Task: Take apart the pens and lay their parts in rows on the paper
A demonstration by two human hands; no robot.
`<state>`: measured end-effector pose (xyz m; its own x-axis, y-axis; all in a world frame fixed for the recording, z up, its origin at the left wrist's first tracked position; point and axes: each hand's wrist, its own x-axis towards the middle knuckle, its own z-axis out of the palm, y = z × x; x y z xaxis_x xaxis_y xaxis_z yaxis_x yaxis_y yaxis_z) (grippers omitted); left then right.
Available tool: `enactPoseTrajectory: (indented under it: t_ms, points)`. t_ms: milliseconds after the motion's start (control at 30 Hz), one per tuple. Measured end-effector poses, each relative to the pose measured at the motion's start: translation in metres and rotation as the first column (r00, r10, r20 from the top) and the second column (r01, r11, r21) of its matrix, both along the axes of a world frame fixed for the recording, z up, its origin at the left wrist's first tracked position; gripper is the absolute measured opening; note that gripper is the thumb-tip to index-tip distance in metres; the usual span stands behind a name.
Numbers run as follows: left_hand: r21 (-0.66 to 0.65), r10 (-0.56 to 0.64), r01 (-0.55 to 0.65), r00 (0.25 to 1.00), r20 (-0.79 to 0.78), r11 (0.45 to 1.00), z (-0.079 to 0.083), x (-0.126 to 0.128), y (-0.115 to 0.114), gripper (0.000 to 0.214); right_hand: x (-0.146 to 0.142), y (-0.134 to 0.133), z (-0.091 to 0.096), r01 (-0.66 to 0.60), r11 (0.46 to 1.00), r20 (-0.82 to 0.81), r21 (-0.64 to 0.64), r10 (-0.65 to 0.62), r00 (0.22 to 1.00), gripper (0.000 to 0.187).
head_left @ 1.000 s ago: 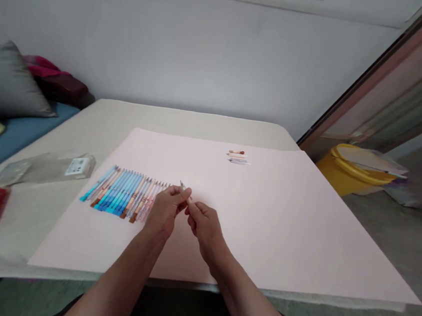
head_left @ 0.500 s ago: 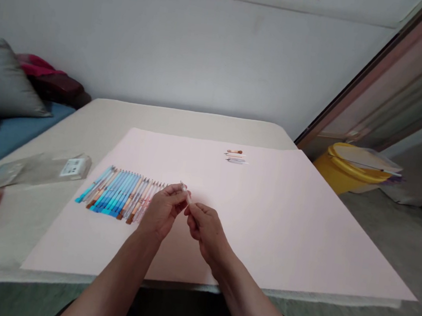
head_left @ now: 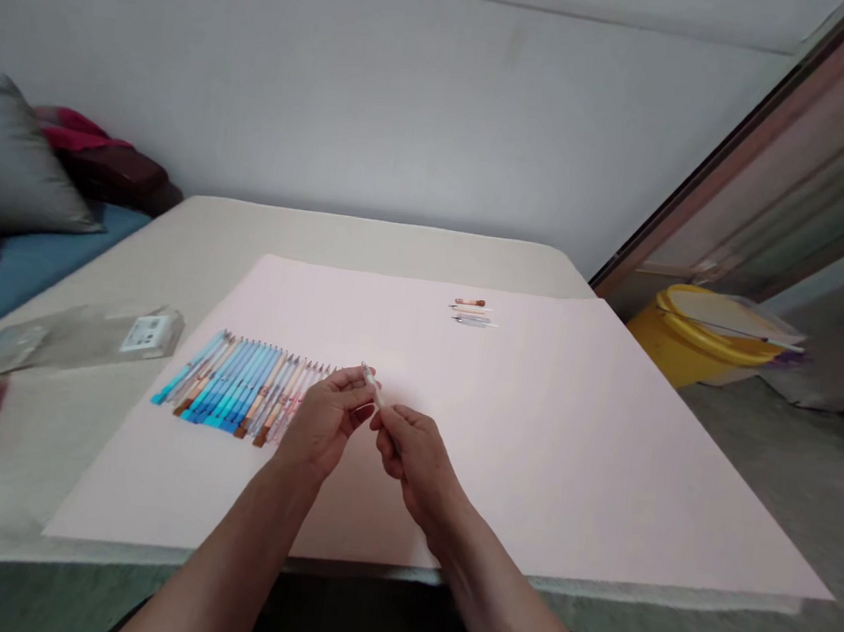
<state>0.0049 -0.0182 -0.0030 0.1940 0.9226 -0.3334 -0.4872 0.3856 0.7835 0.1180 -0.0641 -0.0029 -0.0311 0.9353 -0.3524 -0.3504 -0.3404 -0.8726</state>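
The left fingers [head_left: 347, 380] and right fingers [head_left: 393, 422] pinched a thin pen [head_left: 369, 374], which a loosened grip might have dropped onto the pens [head_left: 238, 385] just left of them.

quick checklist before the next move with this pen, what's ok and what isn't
1. Pen held by the left hand: ok, pinched near its upper end.
2. Right hand on the pen: ok, gripping lower down.
3. Whole pen in sight: not ok, the hands cover part of it.
4. Row of pens lying on the pink sheet: ok, though the left hand hides some.
5. Small far group apart from the hands: ok.
6. Held pen undamaged: cannot tell, too small.
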Motion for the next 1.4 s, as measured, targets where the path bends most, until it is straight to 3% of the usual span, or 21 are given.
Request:
enactPoseTrajectory:
  t_ms: [800, 1000, 1233, 1400]
  points:
    - [-0.034, -0.003, 0.005, 0.998, 0.064, 0.999, 0.0027, 0.0003, -0.0001, 0.028, 0.0041, -0.0002, 0.0042, -0.018, 1.0, -0.008, -0.003, 0.018, 1.0, 0.02]
    - [-0.022, 0.039, -0.04, 0.998, -0.047, 0.999, -0.0014, -0.0002, -0.0001, 0.028, 0.0003, -0.0007, 0.0043, -0.056, 0.998, 0.01, -0.017, 0.057, 0.998, 0.019]
    - [-0.047, -0.003, 0.007, 0.997, 0.079, 0.999, 0.0043, -0.0009, -0.0013, 0.027, 0.0028, 0.0005, 0.0038, -0.022, 0.999, 0.017, -0.037, 0.023, 1.0, 0.019]
    - [-0.049, 0.07, -0.073, 0.995, -0.068, 0.996, 0.0033, -0.001, -0.0004, 0.023, 0.0021, -0.0002, 0.0039, -0.051, 0.999, 0.03, -0.015, 0.052, 0.998, 0.016]
